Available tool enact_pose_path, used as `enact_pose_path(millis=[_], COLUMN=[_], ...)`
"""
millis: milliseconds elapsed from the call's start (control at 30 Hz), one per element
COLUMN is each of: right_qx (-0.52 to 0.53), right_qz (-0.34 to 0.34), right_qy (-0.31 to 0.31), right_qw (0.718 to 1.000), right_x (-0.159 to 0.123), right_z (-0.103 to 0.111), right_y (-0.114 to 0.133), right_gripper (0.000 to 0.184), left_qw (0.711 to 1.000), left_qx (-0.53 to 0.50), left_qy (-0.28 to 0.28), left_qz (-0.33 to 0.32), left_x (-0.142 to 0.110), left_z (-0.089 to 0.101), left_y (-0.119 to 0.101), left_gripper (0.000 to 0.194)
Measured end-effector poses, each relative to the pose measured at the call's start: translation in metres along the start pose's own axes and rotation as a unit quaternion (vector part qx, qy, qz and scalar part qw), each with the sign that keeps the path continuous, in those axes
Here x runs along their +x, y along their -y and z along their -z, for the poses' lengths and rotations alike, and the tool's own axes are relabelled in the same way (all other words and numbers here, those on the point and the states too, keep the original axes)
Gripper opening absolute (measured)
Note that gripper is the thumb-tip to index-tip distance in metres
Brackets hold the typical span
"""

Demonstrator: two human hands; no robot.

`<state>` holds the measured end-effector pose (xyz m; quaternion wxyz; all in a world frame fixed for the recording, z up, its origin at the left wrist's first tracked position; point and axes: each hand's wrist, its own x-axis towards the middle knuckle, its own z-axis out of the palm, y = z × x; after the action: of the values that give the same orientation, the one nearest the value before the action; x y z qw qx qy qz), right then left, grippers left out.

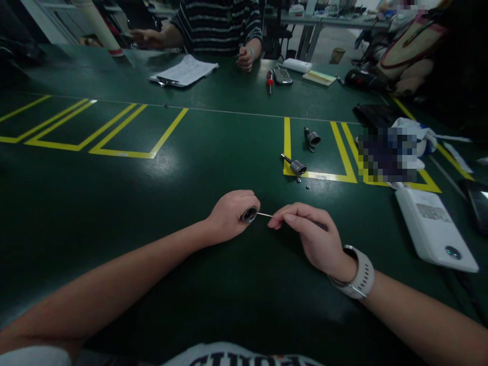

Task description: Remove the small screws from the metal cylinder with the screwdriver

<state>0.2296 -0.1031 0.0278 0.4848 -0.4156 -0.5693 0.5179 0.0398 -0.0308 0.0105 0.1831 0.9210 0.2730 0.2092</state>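
My left hand [233,216] is closed around a cup-shaped metal part [249,215], whose round open end faces me. Most of that part is hidden in the fist. Between its fingers my right hand [310,229] grips a slim screwdriver [264,215] with a dark handle. The thin shaft points left and its tip meets the side of the metal part, though exact contact is hard to make out. Beyond the hands lie a similar cup-shaped part with a stem [298,166] and another one [313,138]. Small nuts [308,187] lie near them.
Yellow tape [320,177] marks boxes on the green table [125,203]. At right are a white power bank [434,229] and a cloth [414,134]. Across the table, a person in a striped top [219,25] sits by a clipboard [185,71], a red screwdriver [270,79] and a phone [282,76].
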Motion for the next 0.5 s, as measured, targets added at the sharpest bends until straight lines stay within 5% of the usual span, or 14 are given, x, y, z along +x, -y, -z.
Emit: enact_pose_path(millis=[100,200,333,500], right_qx=[0.108,0.112,-0.034,-0.215], right_qz=[-0.051,-0.042,0.042,0.131], right_qy=[0.006,-0.005,-0.02,0.047], right_qw=[0.993,0.993,0.998,0.967], right_x=[0.002,-0.001,-0.008,-0.013], right_z=[0.001,0.0,0.001,-0.002], right_y=[-0.008,-0.01,0.0,0.012], right_gripper=[0.02,0.02,0.019,0.018], left_qw=[0.999,0.998,0.999,0.999], left_qx=[-0.042,-0.063,-0.04,0.037], left_qy=[0.002,0.002,0.003,0.032], left_qz=[-0.012,-0.007,0.015,-0.005], left_x=[0.0,0.0,-0.002,-0.002], left_z=[0.001,0.001,0.0,-0.001], left_y=[-0.001,-0.002,-0.001,-0.004], left_gripper=[0.012,0.011,0.008,0.012])
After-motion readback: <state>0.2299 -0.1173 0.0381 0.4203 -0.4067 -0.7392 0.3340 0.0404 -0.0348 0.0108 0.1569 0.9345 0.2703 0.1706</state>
